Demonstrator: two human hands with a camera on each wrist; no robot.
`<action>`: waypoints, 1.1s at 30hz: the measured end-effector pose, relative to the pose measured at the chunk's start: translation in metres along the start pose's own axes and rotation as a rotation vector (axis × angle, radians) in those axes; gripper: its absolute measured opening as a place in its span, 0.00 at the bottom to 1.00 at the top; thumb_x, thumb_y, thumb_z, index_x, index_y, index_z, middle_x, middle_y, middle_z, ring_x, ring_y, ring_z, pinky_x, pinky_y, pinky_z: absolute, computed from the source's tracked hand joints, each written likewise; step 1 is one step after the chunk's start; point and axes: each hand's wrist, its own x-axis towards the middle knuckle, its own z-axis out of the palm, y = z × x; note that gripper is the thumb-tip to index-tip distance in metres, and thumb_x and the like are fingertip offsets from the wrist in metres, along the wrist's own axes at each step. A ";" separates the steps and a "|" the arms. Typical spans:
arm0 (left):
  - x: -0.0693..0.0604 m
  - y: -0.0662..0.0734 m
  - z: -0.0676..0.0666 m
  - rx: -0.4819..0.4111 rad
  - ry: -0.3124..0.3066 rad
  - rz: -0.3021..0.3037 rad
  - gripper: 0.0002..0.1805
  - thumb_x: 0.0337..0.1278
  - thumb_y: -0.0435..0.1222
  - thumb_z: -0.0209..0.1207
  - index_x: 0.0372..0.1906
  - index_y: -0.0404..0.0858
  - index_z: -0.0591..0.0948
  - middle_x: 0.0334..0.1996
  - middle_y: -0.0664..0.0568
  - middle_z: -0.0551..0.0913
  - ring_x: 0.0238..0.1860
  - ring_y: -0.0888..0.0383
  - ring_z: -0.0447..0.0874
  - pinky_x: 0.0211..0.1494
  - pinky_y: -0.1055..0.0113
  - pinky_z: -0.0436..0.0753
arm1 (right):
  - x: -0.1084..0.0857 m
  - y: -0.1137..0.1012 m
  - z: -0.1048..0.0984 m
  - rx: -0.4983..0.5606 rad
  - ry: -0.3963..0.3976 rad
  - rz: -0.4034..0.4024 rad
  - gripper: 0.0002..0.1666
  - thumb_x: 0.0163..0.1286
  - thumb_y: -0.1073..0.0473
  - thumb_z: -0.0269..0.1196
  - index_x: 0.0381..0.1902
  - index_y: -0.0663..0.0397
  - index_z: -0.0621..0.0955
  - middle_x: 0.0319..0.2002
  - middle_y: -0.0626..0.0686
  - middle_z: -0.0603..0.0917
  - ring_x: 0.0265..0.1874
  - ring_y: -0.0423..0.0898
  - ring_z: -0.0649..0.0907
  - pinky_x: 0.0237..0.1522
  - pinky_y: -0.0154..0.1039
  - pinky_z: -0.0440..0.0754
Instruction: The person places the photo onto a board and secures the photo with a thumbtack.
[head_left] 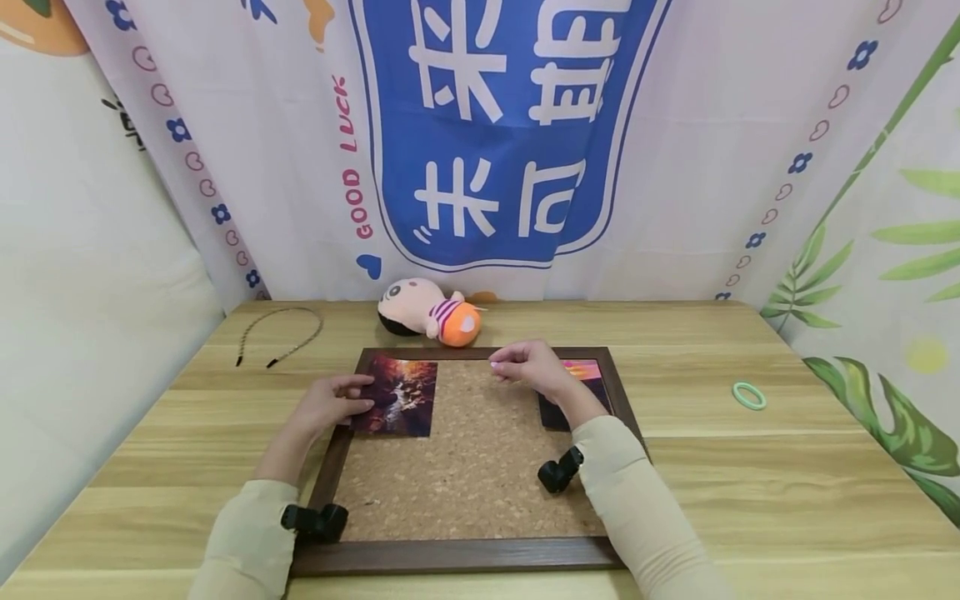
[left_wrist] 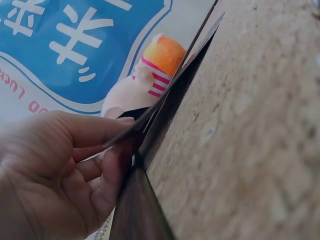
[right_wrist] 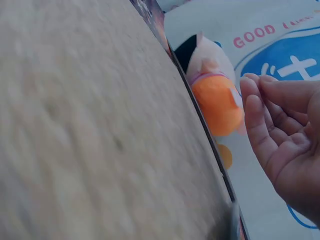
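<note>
A dark picture with orange and white areas (head_left: pixel 397 396) lies over the upper left of a cork board (head_left: pixel 480 467) in a brown frame. My left hand (head_left: pixel 330 404) pinches its left edge between thumb and fingers; in the left wrist view the hand (left_wrist: pixel 65 170) holds the picture's edge, tilted off the cork. My right hand (head_left: pixel 536 367) hovers over the board's upper right, and the right wrist view shows that hand's (right_wrist: pixel 290 135) thumb and fingertips together. Whether something tiny sits between them I cannot tell. A second picture, pink and dark (head_left: pixel 553 415), lies partly under my right forearm.
Behind the board's top edge lies a plush doll (head_left: pixel 427 310) with an orange bottom. A thin headband (head_left: pixel 281 311) is at the back left of the wooden table (head_left: pixel 705 500). On the right side lies a green ring (head_left: pixel 750 396). A printed curtain (head_left: pixel 675 208) hangs behind.
</note>
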 end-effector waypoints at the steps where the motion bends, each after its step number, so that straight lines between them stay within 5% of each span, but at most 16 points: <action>1: 0.000 -0.001 0.000 0.013 0.006 0.006 0.24 0.48 0.31 0.58 0.53 0.29 0.70 0.32 0.46 0.72 0.26 0.58 0.70 0.27 0.64 0.75 | 0.000 0.000 0.003 -0.003 0.002 0.008 0.13 0.58 0.70 0.57 0.40 0.76 0.75 0.28 0.56 0.80 0.30 0.51 0.79 0.35 0.43 0.76; 9: 0.002 -0.005 0.001 0.083 0.031 0.073 0.22 0.46 0.29 0.59 0.50 0.28 0.72 0.23 0.50 0.69 0.17 0.61 0.63 0.19 0.70 0.66 | 0.008 -0.005 0.032 -0.130 -0.051 0.020 0.08 0.57 0.65 0.60 0.33 0.66 0.79 0.24 0.52 0.80 0.25 0.43 0.78 0.29 0.38 0.76; 18: 0.003 -0.004 0.005 0.153 0.036 0.142 0.22 0.45 0.31 0.61 0.49 0.29 0.74 0.20 0.52 0.69 0.21 0.58 0.63 0.28 0.66 0.64 | 0.009 0.000 0.063 -0.187 -0.142 -0.075 0.06 0.56 0.65 0.61 0.31 0.64 0.80 0.26 0.50 0.79 0.19 0.40 0.71 0.21 0.34 0.71; 27: 0.003 -0.003 0.007 0.188 0.045 0.154 0.25 0.43 0.29 0.61 0.51 0.28 0.71 0.15 0.52 0.68 0.17 0.58 0.63 0.26 0.65 0.65 | 0.006 0.006 0.072 -0.291 -0.187 -0.150 0.05 0.56 0.66 0.61 0.30 0.63 0.81 0.38 0.55 0.81 0.30 0.39 0.76 0.29 0.31 0.72; 30: 0.003 -0.002 0.007 0.295 0.063 0.184 0.26 0.43 0.32 0.62 0.52 0.28 0.70 0.20 0.48 0.72 0.21 0.54 0.68 0.26 0.62 0.68 | 0.006 0.005 0.072 -0.313 -0.191 -0.161 0.04 0.55 0.66 0.61 0.28 0.62 0.81 0.38 0.55 0.81 0.36 0.42 0.77 0.35 0.31 0.72; 33: 0.003 -0.004 0.008 0.424 0.083 0.267 0.26 0.44 0.33 0.61 0.52 0.28 0.71 0.37 0.37 0.73 0.37 0.42 0.71 0.40 0.52 0.68 | 0.003 0.003 0.072 -0.311 -0.198 -0.165 0.03 0.55 0.67 0.61 0.28 0.64 0.80 0.39 0.56 0.81 0.40 0.46 0.77 0.38 0.32 0.71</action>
